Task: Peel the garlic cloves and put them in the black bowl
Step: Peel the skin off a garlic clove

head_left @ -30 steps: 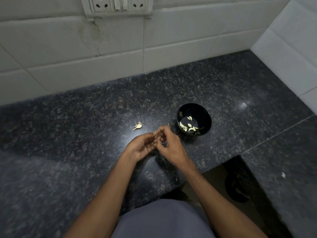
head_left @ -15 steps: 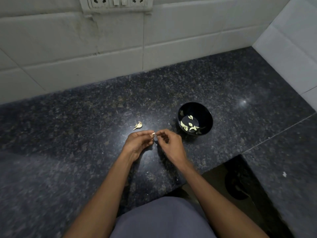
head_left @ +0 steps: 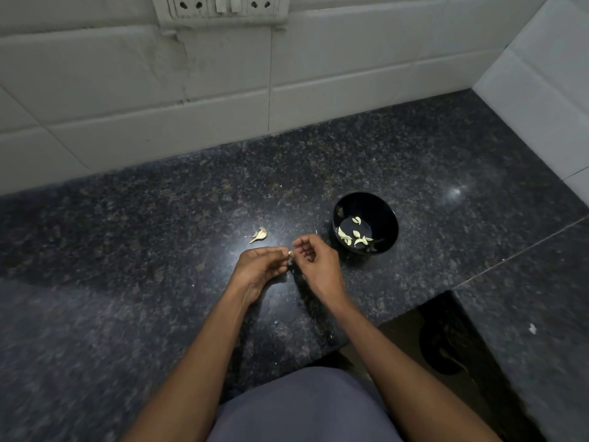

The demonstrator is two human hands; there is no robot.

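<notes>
A small garlic clove point(head_left: 290, 253) shows between my two hands above the dark granite counter point(head_left: 159, 250). My left hand point(head_left: 259, 270) pinches it at the fingertips. My right hand point(head_left: 314, 264) has curled fingers, and its thumb and forefinger meet at the clove's tip. The black bowl point(head_left: 389, 224) stands just right of my right hand and holds several peeled cloves point(head_left: 353, 236). A scrap of garlic or its skin point(head_left: 259, 235) lies on the counter to the left, behind my left hand.
White tiled walls point(head_left: 191, 106) close the counter at the back and right, with a socket panel point(head_left: 220, 8) up top. The counter has a step-shaped front edge point(head_left: 398, 317) at the lower right, with a dark gap below it.
My hands have drawn slightly apart, from clasped together over the clove to touching it only with fingertips. The bowl and the scrap on the counter have not moved.
</notes>
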